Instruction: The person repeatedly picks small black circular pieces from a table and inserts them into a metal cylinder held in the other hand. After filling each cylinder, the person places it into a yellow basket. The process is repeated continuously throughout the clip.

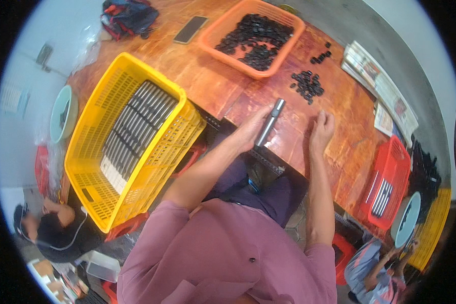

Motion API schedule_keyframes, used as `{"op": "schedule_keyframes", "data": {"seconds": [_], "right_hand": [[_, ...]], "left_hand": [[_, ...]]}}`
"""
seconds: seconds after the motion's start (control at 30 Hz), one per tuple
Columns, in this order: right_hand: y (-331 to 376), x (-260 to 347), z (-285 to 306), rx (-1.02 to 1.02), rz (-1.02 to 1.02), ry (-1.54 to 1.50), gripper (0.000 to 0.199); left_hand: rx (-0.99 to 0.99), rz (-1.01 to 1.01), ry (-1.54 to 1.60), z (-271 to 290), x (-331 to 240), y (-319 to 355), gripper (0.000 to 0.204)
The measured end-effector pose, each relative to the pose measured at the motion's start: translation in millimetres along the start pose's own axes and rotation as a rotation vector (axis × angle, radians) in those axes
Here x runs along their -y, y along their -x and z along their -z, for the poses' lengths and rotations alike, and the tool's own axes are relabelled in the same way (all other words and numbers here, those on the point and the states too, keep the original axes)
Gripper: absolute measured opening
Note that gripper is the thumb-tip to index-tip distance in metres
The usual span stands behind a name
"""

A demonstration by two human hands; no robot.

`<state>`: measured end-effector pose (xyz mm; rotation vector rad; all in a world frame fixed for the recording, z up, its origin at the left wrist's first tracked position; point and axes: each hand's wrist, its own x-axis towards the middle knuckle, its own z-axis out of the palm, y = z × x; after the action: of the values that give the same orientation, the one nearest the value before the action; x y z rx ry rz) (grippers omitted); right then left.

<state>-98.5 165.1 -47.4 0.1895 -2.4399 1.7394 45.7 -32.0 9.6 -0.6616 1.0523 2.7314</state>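
Note:
My left hand (251, 129) is closed around a short silver tube with black ends (270, 123), tilted over the near edge of the wooden table (223, 91). To its right, my right hand (322, 133) is closed above the tabletop, its fingers curled. Whatever it may hold is hidden. Just beyond that hand lies a loose pile of small black caps (307, 86). Farther back, an orange basket (208, 39) contains many more black pieces. On the left, a yellow crate (86, 190) holds rows of silver tubes with black parts (139, 126).
A phone (190, 29) and a dark bag (128, 19) lie at the back left. Folded newspapers (382, 83) and a red basket with tubes (393, 169) are on the right. Co-workers sit at the lower left (55, 228) and lower right (372, 271), near pale green basins (64, 112).

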Motion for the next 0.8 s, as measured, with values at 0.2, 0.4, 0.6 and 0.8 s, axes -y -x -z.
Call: {"op": "schedule_keyframes", "data": {"seconds": [0.2, 0.4, 0.6, 0.8], "right_hand": [[4.0, 12.8, -2.1, -0.026, 0.049, 0.0, 0.028], [9.2, 24.4, 0.0, 0.002, 0.051, -0.022, 0.024], [8.1, 20.7, -3.3, 0.005, 0.079, -0.006, 0.024], [11.9, 31.9, 0.9, 0.021, 0.05, 0.03, 0.023]], "left_hand": [[-0.027, 0.008, -0.258, -9.0, 5.8, -0.2, 0.038], [-0.035, -0.016, -0.275, -16.9, 14.0, -2.8, 0.037], [0.029, -0.09, -0.425, -17.0, 23.2, -10.4, 0.035], [0.016, -0.06, -0.416, -28.7, 20.5, -8.0, 0.032]]}}
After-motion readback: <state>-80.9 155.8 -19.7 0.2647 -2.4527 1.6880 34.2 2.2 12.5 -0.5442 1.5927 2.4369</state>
